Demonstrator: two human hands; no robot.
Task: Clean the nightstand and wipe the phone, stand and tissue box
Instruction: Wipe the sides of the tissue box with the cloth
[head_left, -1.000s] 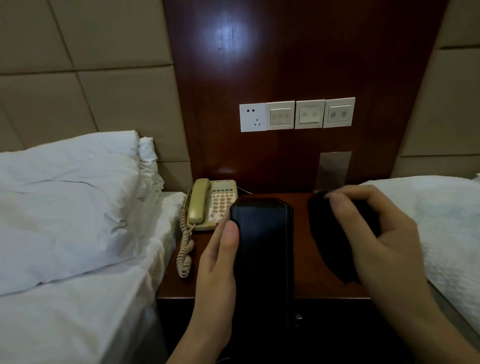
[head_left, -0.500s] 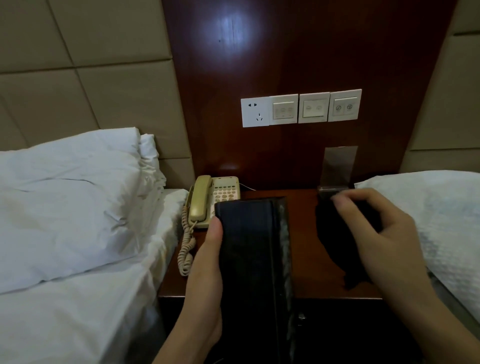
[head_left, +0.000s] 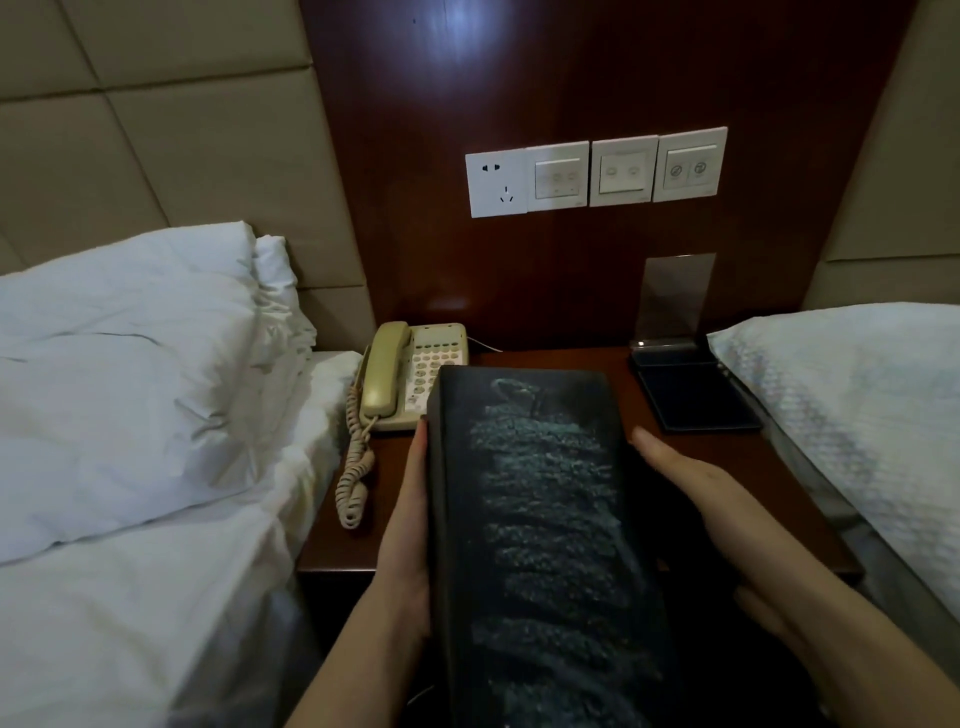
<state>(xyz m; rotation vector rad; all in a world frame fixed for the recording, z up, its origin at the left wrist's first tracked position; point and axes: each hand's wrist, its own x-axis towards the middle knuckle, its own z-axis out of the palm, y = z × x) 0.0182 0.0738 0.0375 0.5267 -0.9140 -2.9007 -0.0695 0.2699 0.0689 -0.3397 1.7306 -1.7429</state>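
Far left of the grip: white pillow (head_left: 119, 364) on the bed (head_left: 130, 597). Beige phone (head_left: 410, 374) just beyond the left hand (head_left: 410, 535), back-left on the bench (head_left: 613, 395), coiled cord (head_left: 356, 467) trailing beside that hand. Left grip: fingers wrapped along left edge of the black tissue box (head_left: 545, 545), thumb on the edge. Box held between both hands, above bench front edge, top face smeared with damp streaks. Right hand (head_left: 696, 499): fingers fairly straight against the box's right side; cannot tell whether curled under. Beyond right grip: clear stand (head_left: 680, 364), back-right. Far right: second white pillow (head_left: 857, 415).
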